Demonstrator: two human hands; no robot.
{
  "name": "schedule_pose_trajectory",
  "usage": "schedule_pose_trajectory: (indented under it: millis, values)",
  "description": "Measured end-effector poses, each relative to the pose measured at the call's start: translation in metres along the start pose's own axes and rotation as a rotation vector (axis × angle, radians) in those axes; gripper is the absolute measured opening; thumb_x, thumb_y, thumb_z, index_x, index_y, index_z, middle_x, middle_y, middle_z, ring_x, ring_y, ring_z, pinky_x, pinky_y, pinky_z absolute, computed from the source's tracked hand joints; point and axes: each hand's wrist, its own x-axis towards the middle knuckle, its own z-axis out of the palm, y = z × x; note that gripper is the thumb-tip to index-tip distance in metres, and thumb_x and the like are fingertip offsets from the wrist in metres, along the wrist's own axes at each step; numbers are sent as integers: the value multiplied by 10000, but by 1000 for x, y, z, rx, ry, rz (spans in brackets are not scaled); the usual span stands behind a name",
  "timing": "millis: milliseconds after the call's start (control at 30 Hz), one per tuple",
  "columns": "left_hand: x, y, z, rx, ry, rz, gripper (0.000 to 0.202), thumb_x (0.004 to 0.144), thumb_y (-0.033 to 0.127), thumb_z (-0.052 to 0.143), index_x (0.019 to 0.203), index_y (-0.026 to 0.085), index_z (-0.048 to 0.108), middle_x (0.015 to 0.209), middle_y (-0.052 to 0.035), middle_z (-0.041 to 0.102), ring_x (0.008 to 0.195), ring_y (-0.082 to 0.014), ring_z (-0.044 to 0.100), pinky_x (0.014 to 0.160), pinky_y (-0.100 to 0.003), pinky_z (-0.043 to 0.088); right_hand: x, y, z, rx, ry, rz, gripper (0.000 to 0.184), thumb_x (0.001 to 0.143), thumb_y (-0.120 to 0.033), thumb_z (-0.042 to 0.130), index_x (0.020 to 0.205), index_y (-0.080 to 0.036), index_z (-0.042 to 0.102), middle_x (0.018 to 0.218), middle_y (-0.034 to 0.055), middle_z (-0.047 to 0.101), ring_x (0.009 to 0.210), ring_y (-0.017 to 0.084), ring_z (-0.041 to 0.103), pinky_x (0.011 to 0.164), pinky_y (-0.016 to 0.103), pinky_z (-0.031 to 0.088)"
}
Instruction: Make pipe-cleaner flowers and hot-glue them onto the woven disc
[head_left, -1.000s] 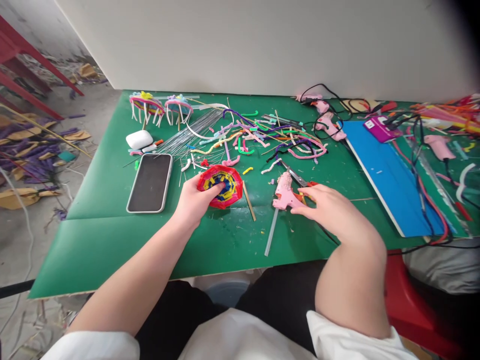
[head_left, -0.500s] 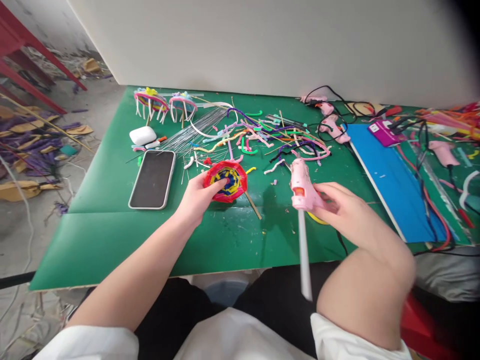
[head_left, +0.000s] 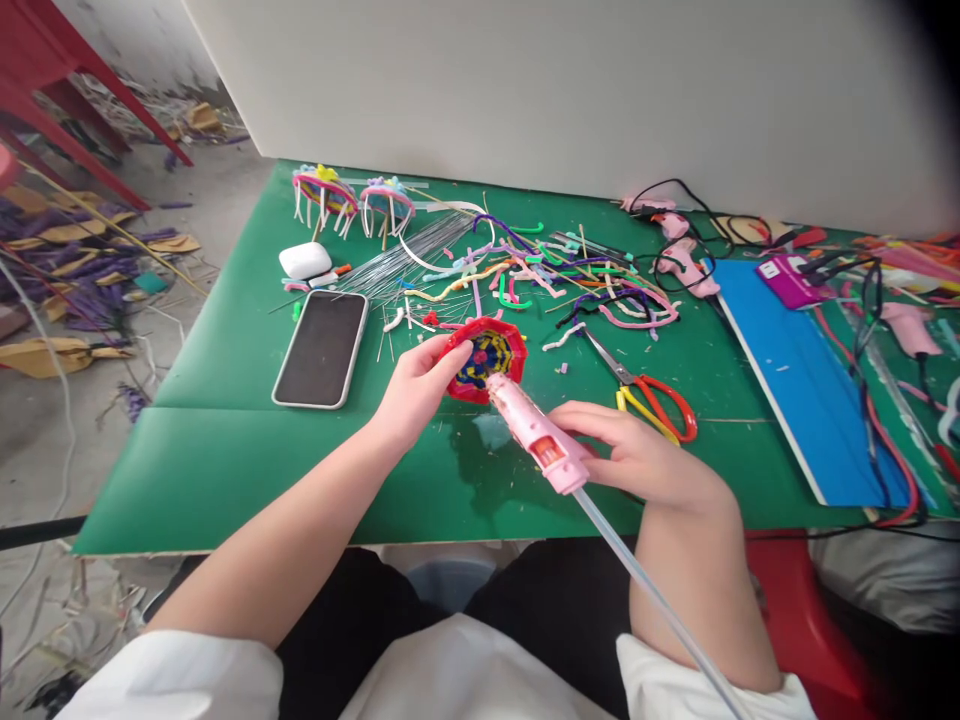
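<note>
My left hand pinches a small red-rimmed woven disc by its left edge, thumb on top; rings of yellow and dark blue surround its reddish centre. My right hand is wrapped around a pink hot glue gun. Its nozzle points up-left and overlaps the disc's lower edge; whether it touches cannot be told. From the gun's back end a long clear glue stick sticks out toward my lap. Scissors with red and yellow handles lie on the table just beyond my right hand.
The green tabletop bears a phone, a white case, two small fringed parasols, scattered pipe cleaners and thin wires. At the right are a blue board, cables, a purple box and more pink glue guns.
My right hand has brought the glue gun leftward and tilted its nozzle over to the disc, uncovering the scissors. The disc has tipped, and its thin stick no longer shows.
</note>
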Motion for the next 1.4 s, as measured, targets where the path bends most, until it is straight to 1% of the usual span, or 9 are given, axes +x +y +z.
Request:
schedule_pose_trajectory:
  millis: [133,233,367,500,667,833,1033,1267,1400]
  values:
    - [-1,1,0,8,-16,7,358,730,448,675,973,185,677,903,-16,692,801,-154,626,685,-230,523,-1,2,-1,-1,13,-11,377,834,-437,568,1114,-186,594,1101,72,616,1030,188,575,869,261,443]
    - [-1,1,0,22,-12,12,371,726,445,678,986,180,674,910,-23,691,814,-165,627,696,-245,530,0,1,-1,1,3,-10,328,849,-402,561,1099,-195,605,1079,60,627,1014,181,583,868,259,443]
    - [-1,0,0,36,-2,12,385,724,446,677,987,166,669,903,-31,686,829,-182,627,713,-272,538,0,0,-2,1,3,-2,321,854,-404,554,1086,-190,611,1062,60,630,994,177,587,854,259,449]
    - [0,-1,-1,41,-1,19,365,725,434,681,977,170,670,897,-23,681,835,-176,624,716,-261,535,1,-1,-2,1,-10,10,312,861,-395,547,1076,-179,615,1046,64,631,974,175,587,836,257,453]
    - [0,-1,-1,74,3,23,390,727,443,672,993,158,666,915,-37,687,861,-195,626,747,-283,531,1,-2,-3,0,-25,14,318,864,-403,538,1055,-162,622,1038,78,628,959,179,585,822,263,453]
    - [0,-1,-1,78,4,29,356,728,425,674,980,174,673,928,-23,693,875,-187,629,748,-262,528,1,-2,-3,-13,-11,24,346,853,-443,540,1053,-172,622,1046,84,634,972,196,588,827,279,456]
    - [-1,0,0,75,10,16,372,719,426,677,986,168,671,936,-30,698,872,-195,636,739,-270,533,1,-1,-4,-14,-6,36,364,850,-470,533,1036,-172,630,1032,91,641,958,205,594,815,289,467]
    - [-2,1,1,90,7,17,367,722,425,674,985,170,671,938,-35,697,868,-193,635,746,-272,531,1,-1,-3,-3,-1,25,346,848,-448,546,1038,-170,627,1042,81,635,968,189,590,828,264,455]
    - [-1,1,1,86,-5,24,359,726,424,671,979,169,671,925,-35,694,863,-196,631,752,-290,535,1,-1,-3,-4,-9,31,377,857,-472,518,1041,-162,628,1031,91,636,959,196,590,816,277,461]
